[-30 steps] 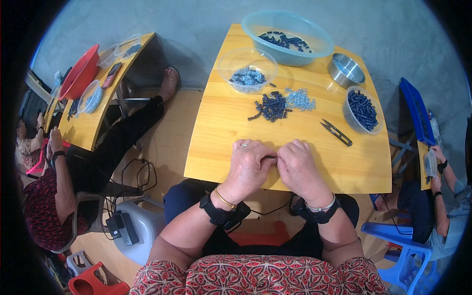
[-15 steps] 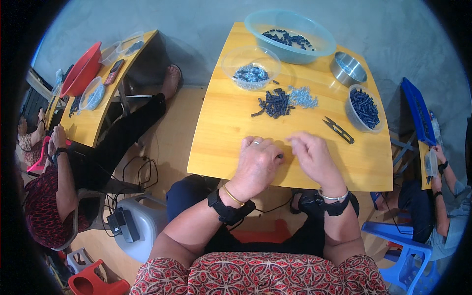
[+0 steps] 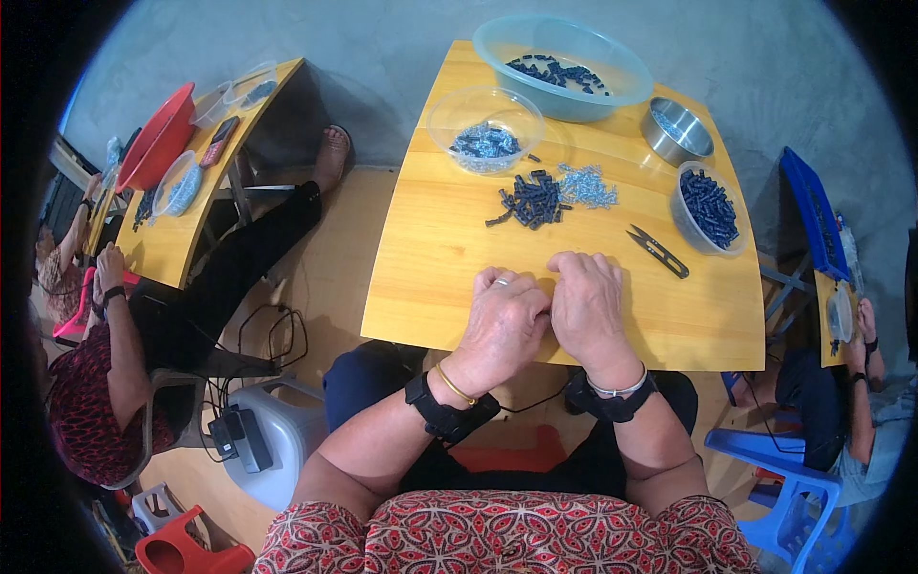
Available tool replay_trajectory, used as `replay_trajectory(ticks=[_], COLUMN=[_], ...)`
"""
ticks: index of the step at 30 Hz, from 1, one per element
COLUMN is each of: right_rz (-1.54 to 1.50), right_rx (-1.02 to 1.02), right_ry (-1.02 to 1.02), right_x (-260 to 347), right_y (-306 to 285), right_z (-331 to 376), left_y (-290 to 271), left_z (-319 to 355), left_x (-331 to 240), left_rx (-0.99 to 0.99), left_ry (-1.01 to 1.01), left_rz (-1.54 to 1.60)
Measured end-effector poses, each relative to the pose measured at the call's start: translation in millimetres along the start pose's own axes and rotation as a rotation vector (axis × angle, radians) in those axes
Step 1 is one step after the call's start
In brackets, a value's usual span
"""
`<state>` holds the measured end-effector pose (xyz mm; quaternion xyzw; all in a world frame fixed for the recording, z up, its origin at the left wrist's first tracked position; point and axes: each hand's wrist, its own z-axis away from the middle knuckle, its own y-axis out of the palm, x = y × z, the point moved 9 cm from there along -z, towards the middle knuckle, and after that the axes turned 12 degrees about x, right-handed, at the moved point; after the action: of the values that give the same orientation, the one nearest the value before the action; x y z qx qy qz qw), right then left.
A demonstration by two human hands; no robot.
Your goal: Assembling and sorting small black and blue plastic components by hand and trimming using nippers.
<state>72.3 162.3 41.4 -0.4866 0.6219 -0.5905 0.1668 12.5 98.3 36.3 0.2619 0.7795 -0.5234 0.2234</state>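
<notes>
The wooden tabletop (image 3: 430, 277) is filling the frame's centre. A pale-blue basin (image 3: 574, 107) is standing at upper centre. The left hand (image 3: 504, 319) and right hand (image 3: 588, 306) are resting close together below centre, fingers curling narrowly; contents cannot be determined. Black cylindrical pieces (image 3: 535, 199) are lying heaped at upper centre, beside clear pieces (image 3: 587, 187). Thread snips (image 3: 658, 252) are lying right of centre.

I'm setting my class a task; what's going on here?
A person at a wooden table has the left hand and right hand close together near its closest edge; anything they hold is hidden. Beyond lie a pile of dark pieces and one of pale pieces, with black snips to the right. A blue basin stands farthest back.
</notes>
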Motion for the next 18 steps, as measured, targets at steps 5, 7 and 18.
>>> replay_trajectory(ticks=[5,7,18], right_rz=[-0.006,0.0,-0.159], right_rx=[-0.006,0.001,-0.112], right_ry=[-0.004,-0.013,-0.038], right_x=[-1,-1,-4], right_y=[0,1,-5], right_z=[0,-1,-1], left_y=[-2,-3,6], left_z=[1,2,7], left_x=[2,0,-8], left_rx=[-0.029,-0.036,-0.033], left_ry=[-0.013,-0.015,0.013], left_rz=[0.001,-0.013,0.021])
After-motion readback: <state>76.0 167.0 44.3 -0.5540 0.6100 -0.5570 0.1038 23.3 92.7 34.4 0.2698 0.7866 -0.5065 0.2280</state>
